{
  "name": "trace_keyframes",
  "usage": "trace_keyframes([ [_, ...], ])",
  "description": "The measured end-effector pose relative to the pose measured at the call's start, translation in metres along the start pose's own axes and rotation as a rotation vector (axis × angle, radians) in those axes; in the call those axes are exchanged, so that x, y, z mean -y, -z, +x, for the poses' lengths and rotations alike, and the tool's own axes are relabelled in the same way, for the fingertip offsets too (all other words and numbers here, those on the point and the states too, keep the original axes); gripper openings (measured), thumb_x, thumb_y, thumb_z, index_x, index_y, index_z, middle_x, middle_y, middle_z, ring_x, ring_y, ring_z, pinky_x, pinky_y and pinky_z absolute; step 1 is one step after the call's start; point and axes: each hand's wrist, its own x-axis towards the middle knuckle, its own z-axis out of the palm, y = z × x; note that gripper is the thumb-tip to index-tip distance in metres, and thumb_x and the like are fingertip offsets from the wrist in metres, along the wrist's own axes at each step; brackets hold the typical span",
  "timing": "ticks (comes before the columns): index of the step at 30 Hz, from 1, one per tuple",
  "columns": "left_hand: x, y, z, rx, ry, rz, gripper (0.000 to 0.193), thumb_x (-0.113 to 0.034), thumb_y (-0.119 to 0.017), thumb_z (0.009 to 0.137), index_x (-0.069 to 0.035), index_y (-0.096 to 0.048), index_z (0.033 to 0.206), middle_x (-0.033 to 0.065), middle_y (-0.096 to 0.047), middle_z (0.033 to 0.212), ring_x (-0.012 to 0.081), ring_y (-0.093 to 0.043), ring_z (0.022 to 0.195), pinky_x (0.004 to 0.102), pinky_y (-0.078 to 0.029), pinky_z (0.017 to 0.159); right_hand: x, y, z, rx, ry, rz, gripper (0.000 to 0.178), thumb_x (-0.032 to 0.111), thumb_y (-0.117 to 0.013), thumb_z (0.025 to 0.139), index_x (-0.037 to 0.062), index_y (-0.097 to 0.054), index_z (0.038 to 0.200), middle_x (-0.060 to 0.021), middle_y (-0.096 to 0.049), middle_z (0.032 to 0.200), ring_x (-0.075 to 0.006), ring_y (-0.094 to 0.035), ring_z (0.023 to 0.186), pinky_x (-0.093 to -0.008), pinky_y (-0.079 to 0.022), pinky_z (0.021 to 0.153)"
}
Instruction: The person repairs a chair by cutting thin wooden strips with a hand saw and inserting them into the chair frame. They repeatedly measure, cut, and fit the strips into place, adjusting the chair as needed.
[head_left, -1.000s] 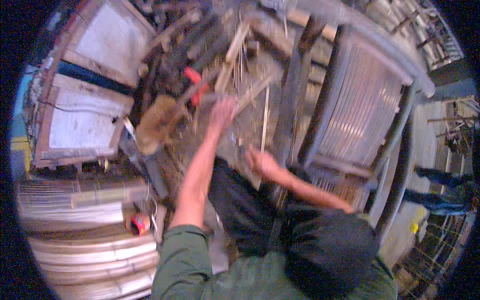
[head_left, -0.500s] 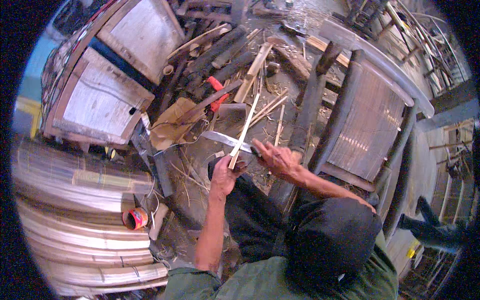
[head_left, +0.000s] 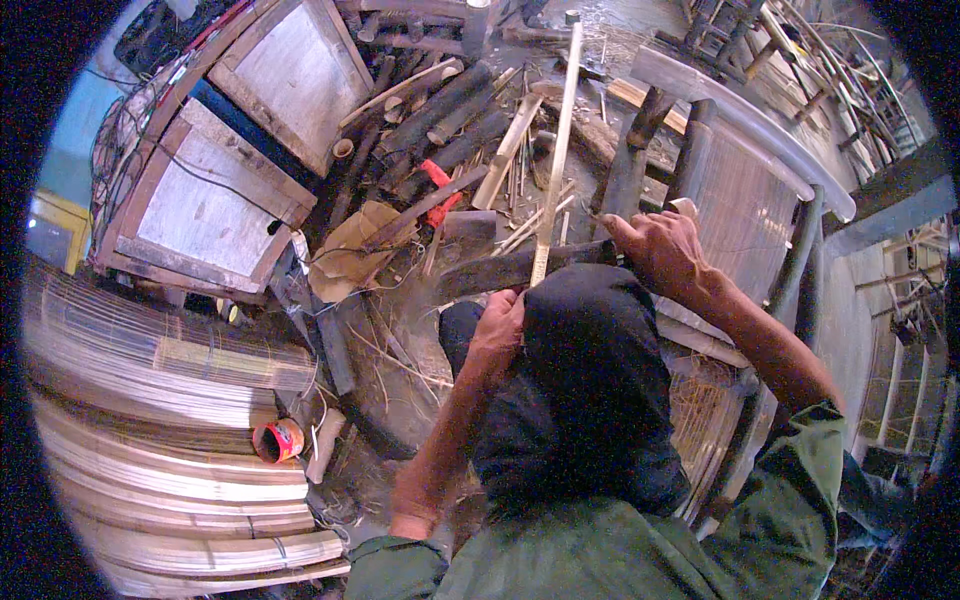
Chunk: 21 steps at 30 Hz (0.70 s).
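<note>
Across the knife, a long strip in my left hand

My right hand (head_left: 668,255) is closed at the handle end of the knife (head_left: 505,268), though the handle itself is mostly hidden under my fingers. My left hand (head_left: 498,330) is pinched round the near end of the strip (head_left: 560,150), just on my side of the knife.

That nearness is what worries me. If the edge jumped or ran crooked along the grain, it could reach my left fingers. A loose pinch could let the strip twist, and its long far end, unsupported well beyond the knife, could swing or snag. Pressing too hard could split it off line. Black cloth (head_left: 595,380) on the near side of the knife hides the bottom of the strip, so a slip there might go unseen.

As for the strip, it stands away from my left grip, past the knife, with almost all its length on the far side. It crosses in front of the blade; whether the two touch, I cannot tell. Loose sticks (head_left: 540,215) lie beyond the knife, brown paper (head_left: 345,260) to its left.
</note>
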Motion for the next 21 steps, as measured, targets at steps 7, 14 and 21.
trace_keyframes([
  [7,0.005,-0.007,-0.037,-0.151,-0.267,0.075,0.03,-0.024,-0.046,0.102,-0.002,-0.061,0.114,-0.0025,-0.061,0.086,0.0052,-0.052,0.075,0.0221,-0.044,0.068,0.02,-0.024,-0.01,0.112,-0.157,0.075,0.012,0.021,-0.058,0.082,0.0113,-0.054,0.089,-0.0132,-0.064,0.071,-0.0336,-0.066,0.067,-0.0453,-0.049,0.058],
  [14,0.008,0.004,-0.067,-0.091,-0.253,0.165,0.028,-0.026,-0.045,0.102,-0.003,-0.062,0.104,-0.0069,-0.051,0.072,0.0039,-0.044,0.063,0.0219,-0.037,0.056,0.027,-0.035,-0.024,-0.015,-0.215,0.29,0.017,0.03,-0.059,0.079,0.0136,-0.058,0.083,-0.0117,-0.065,0.07,-0.0326,-0.066,0.071,-0.0423,-0.047,0.066],
  [21,0.08,0.043,-0.146,-0.097,0.224,0.195,0.028,-0.034,-0.047,0.1,-0.01,-0.06,0.092,-0.0074,-0.048,0.068,0.0058,-0.042,0.057,0.0219,-0.036,0.053,-0.009,-0.085,-0.093,0.06,-0.417,0.261,0.017,0.032,-0.057,0.085,0.0206,-0.062,0.096,-0.0083,-0.067,0.071,-0.0305,-0.067,0.067,-0.0436,-0.047,0.064],
])
